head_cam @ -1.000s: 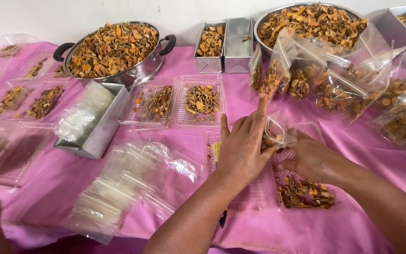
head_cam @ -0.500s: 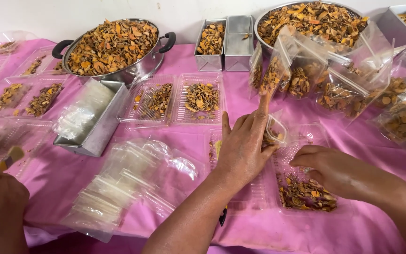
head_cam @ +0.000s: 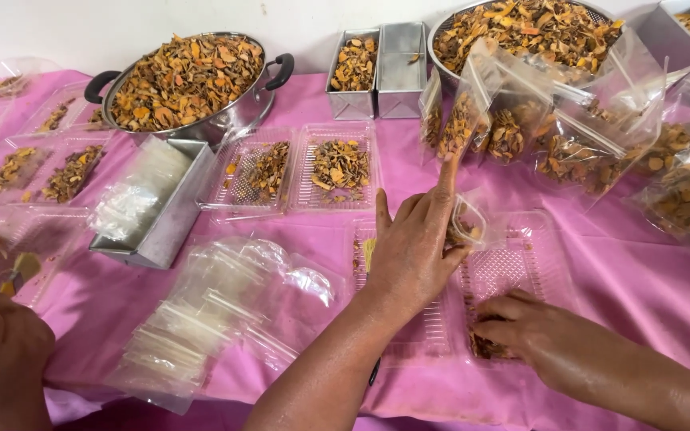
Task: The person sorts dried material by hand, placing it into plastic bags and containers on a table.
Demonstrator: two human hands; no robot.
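My left hand (head_cam: 413, 251) holds a small clear plastic bag (head_cam: 466, 222) upright, index finger raised along its mouth; a few orange-brown dried slices lie inside. It hovers over a clear ridged plastic tray (head_cam: 513, 263) on the pink tablecloth. My right hand (head_cam: 525, 327) rests on the tray's near corner. Its fingers are curled over a small pile of dried slices (head_cam: 485, 347), mostly hidden beneath the hand.
A pot (head_cam: 185, 80) and a big bowl (head_cam: 521, 24) of slices stand at the back, with metal tins (head_cam: 377, 68), filled bags (head_cam: 584, 136) and filled trays (head_cam: 337, 168). A stack of empty bags (head_cam: 201, 319) lies left. Another person's hands (head_cam: 1, 351) work at lower left.
My right hand has dropped from beside the bag's mouth down to the pile at the tray's near corner. The other person's hands have come into view at lower left.
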